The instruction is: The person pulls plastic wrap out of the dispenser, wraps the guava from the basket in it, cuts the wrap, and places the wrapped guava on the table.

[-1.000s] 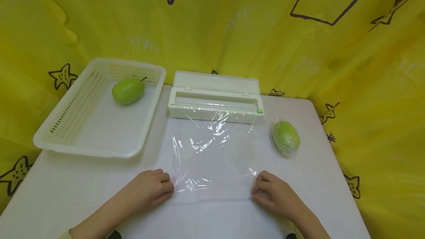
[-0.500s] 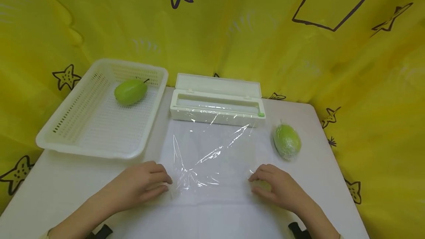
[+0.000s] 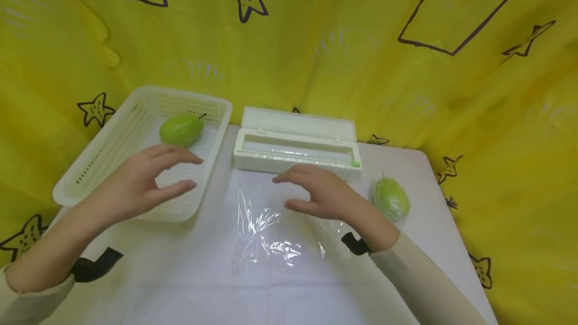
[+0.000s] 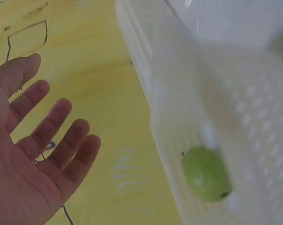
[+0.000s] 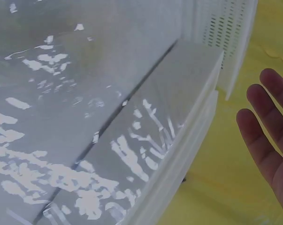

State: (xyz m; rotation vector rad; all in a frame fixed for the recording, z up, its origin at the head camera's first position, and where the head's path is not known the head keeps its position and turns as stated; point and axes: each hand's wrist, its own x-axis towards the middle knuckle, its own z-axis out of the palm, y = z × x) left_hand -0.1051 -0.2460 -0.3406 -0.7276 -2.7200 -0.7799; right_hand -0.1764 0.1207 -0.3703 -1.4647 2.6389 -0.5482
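My left hand (image 3: 149,179) hovers over the front right part of a white plastic basket (image 3: 212,164), fingers spread, nothing in its grasp. Inside the basket, towards the back, lies a green fruit with a dark stem (image 3: 181,129); the left wrist view shows the same fruit (image 4: 204,173). My right hand (image 3: 322,192) is above a sheet of clear plastic wrap (image 3: 271,245), fingers apart and holding nothing. The wrap runs out of a white dispenser box (image 3: 259,162), whose lid stands up at the back. In the right wrist view, wrap also covers the box's front (image 5: 146,136).
A second green fruit (image 3: 392,198), wrapped in clear film, sits at the right of the white table (image 3: 203,295). A green slider (image 3: 356,164) is at the box's right end. A yellow patterned curtain (image 3: 289,39) hangs close behind.
Both hands have left the near corners of the wrap. The left moved up and left to the basket, the right up and left over the sheet. The wrap now lies loose and wrinkled.
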